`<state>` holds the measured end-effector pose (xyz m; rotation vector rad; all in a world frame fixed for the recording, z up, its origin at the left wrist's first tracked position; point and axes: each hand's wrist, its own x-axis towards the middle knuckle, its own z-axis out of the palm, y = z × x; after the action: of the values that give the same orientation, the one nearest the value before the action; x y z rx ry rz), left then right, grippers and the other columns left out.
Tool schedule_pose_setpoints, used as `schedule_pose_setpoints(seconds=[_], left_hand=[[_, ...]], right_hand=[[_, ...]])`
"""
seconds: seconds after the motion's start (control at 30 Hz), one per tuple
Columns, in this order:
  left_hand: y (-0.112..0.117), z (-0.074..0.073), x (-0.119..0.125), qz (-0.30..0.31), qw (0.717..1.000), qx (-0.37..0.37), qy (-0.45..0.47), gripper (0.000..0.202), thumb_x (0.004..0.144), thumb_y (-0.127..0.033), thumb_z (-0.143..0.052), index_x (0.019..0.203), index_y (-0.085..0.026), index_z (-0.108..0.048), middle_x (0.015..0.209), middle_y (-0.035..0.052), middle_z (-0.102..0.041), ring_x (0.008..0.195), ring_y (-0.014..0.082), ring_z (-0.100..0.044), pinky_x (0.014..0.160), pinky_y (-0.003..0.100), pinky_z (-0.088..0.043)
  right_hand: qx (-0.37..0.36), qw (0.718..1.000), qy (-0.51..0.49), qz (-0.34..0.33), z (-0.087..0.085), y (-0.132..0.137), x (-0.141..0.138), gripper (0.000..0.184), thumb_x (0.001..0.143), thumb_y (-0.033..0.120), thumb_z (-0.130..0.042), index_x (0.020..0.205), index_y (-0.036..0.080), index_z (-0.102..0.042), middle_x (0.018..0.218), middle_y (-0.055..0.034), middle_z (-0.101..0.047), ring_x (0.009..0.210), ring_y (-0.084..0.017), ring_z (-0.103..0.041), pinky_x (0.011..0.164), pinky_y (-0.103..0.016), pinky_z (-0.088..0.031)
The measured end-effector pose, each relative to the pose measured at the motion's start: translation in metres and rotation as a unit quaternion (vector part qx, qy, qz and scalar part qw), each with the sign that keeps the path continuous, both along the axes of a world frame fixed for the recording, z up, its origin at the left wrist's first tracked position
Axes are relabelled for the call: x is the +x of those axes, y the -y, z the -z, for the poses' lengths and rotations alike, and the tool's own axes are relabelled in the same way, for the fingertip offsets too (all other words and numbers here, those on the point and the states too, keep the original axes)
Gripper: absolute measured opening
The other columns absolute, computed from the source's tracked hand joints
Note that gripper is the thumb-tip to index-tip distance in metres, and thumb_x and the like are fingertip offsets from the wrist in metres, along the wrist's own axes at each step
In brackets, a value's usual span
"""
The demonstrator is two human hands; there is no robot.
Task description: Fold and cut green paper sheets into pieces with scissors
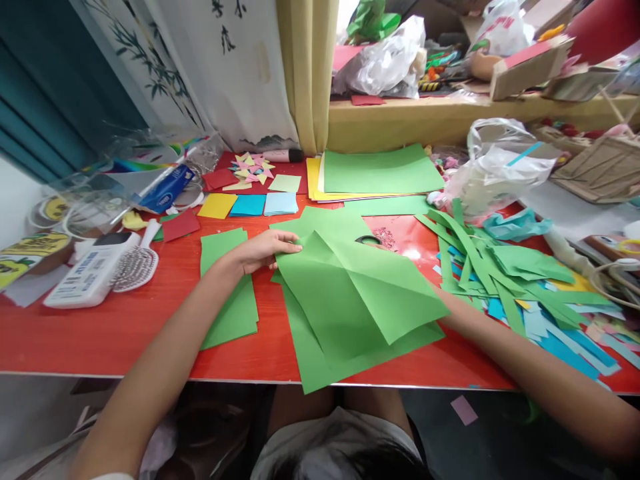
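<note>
My left hand (273, 250) pinches the upper left corner of a creased green sheet of paper (345, 293), thumb and fingers closed on its edge. Fold lines cross near the middle of the sheet, and its lower right part lifts up. Behind that sheet my right hand is hidden; only my right forearm (480, 333) shows, reaching in from the right. More green paper (320, 377) lies underneath. A black handle loop (369, 239), probably of scissors, peeks out past the sheet's upper edge. Left of my left hand lies a stack of green paper (230, 303).
Green and blue paper strips (480, 260) are heaped at right. Coloured squares (247, 205) and a folded paper star (253, 170) lie toward the back, beside stacked sheets (380, 170). A hairbrush (137, 263) and white box (93, 270) sit left; a plastic bag (500, 173) stands back right.
</note>
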<state>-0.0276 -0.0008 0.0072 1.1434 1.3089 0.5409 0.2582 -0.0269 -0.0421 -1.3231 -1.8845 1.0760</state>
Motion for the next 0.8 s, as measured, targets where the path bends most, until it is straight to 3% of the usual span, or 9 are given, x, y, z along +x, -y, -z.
schedule_pose_setpoints(seconds=[0.17, 0.27, 0.33, 0.5, 0.57, 0.67, 0.8], left_hand=[[-0.001, 0.005, -0.002, 0.081, 0.996, 0.019, -0.014, 0.020, 0.062, -0.031, -0.074, 0.077, -0.021, -0.066, 0.063, -0.0025, -0.053, 0.043, 0.0049, -0.041, 0.031, 0.017, -0.028], [-0.001, 0.005, -0.002, 0.073, 0.996, 0.033, -0.032, 0.021, 0.060, -0.030, -0.075, 0.077, -0.022, -0.066, 0.066, -0.0017, -0.053, 0.045, 0.0058, -0.040, 0.031, 0.017, -0.026], [-0.001, 0.005, -0.001, 0.074, 0.996, 0.036, -0.044, 0.021, 0.059, -0.031, -0.075, 0.077, -0.023, -0.067, 0.066, -0.0015, -0.053, 0.045, 0.0066, -0.040, 0.031, 0.018, -0.027], [0.001, 0.003, 0.002, 0.091, 0.990, 0.057, -0.091, 0.024, 0.060, -0.034, -0.073, 0.080, -0.021, -0.066, 0.071, 0.0005, -0.053, 0.048, 0.0075, -0.041, 0.032, 0.018, -0.030], [0.002, 0.002, 0.002, 0.120, 0.984, 0.071, -0.112, 0.028, 0.064, -0.037, -0.071, 0.085, -0.020, -0.065, 0.076, 0.0016, -0.053, 0.050, 0.0075, -0.042, 0.034, 0.018, -0.035], [0.004, 0.002, 0.003, 0.160, 0.974, 0.082, -0.139, 0.035, 0.068, -0.042, -0.067, 0.095, -0.020, -0.062, 0.085, 0.0025, -0.053, 0.054, 0.0075, -0.044, 0.038, 0.018, -0.041], [0.005, 0.000, 0.003, 0.167, 0.969, 0.087, -0.161, 0.044, 0.068, -0.045, -0.065, 0.103, -0.020, -0.059, 0.095, 0.0036, -0.055, 0.059, 0.0087, -0.046, 0.041, 0.020, -0.043]], right_hand=[[0.086, 0.990, 0.100, -0.049, -0.022, 0.001, 0.008, 0.043, 0.075, 0.034, -0.059, 0.118, 0.028, -0.059, 0.131, -0.0060, -0.053, 0.122, -0.031, -0.043, 0.104, -0.049, -0.029], [0.197, 0.940, 0.262, -0.093, -0.033, 0.006, 0.014, 0.044, 0.081, 0.025, -0.053, 0.125, 0.028, -0.054, 0.134, -0.0096, -0.048, 0.120, -0.034, -0.044, 0.097, -0.054, -0.034], [0.239, 0.913, 0.315, -0.096, -0.034, 0.007, 0.016, 0.051, 0.082, 0.018, -0.048, 0.132, 0.026, -0.046, 0.136, -0.0123, -0.045, 0.120, -0.034, -0.044, 0.092, -0.053, -0.039], [0.259, 0.892, 0.359, -0.090, -0.027, -0.003, 0.015, 0.056, 0.082, 0.005, -0.034, 0.137, 0.016, -0.037, 0.141, -0.0150, -0.037, 0.130, -0.028, -0.033, 0.098, -0.045, -0.038], [0.250, 0.891, 0.372, -0.078, -0.025, -0.009, 0.015, 0.053, 0.082, 0.006, -0.033, 0.134, 0.013, -0.040, 0.135, -0.0161, -0.044, 0.125, -0.027, -0.041, 0.095, -0.041, -0.040], [0.235, 0.887, 0.398, -0.024, -0.024, -0.016, 0.016, 0.043, 0.081, 0.019, -0.043, 0.124, 0.015, -0.050, 0.114, -0.0131, -0.059, 0.101, -0.027, -0.056, 0.081, -0.038, -0.046], [0.243, 0.862, 0.443, 0.048, -0.025, -0.020, 0.022, 0.032, 0.082, 0.026, -0.045, 0.108, 0.017, -0.060, 0.100, -0.0113, -0.064, 0.084, -0.026, -0.060, 0.066, -0.036, -0.044]])
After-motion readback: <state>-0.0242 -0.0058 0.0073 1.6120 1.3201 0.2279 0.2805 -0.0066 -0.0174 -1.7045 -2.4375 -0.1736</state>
